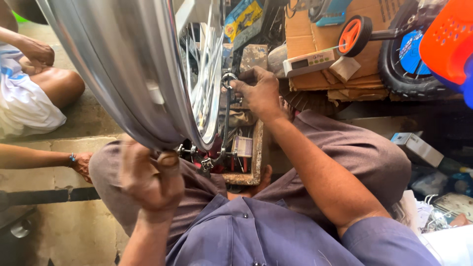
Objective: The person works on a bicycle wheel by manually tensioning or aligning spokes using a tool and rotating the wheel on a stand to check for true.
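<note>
Rim [128, 74] stands upright at 11 o'clock over the lap, left hand [148, 180] clamped on its lower edge. Right hand [258, 91] grips a spanner [225, 118] at the spokes [207, 74], seemingly mid-adjustment; steady bracing looks needed. Brown cartons [315, 29] sit at 1 o'clock, a yellow packet [244, 17] at 12, a grey box [419, 148] at 3.

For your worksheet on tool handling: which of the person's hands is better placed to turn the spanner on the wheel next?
Probably the right hand: it already grips the spanner at the spokes. The left hand is occupied holding the wheel rim.
</note>
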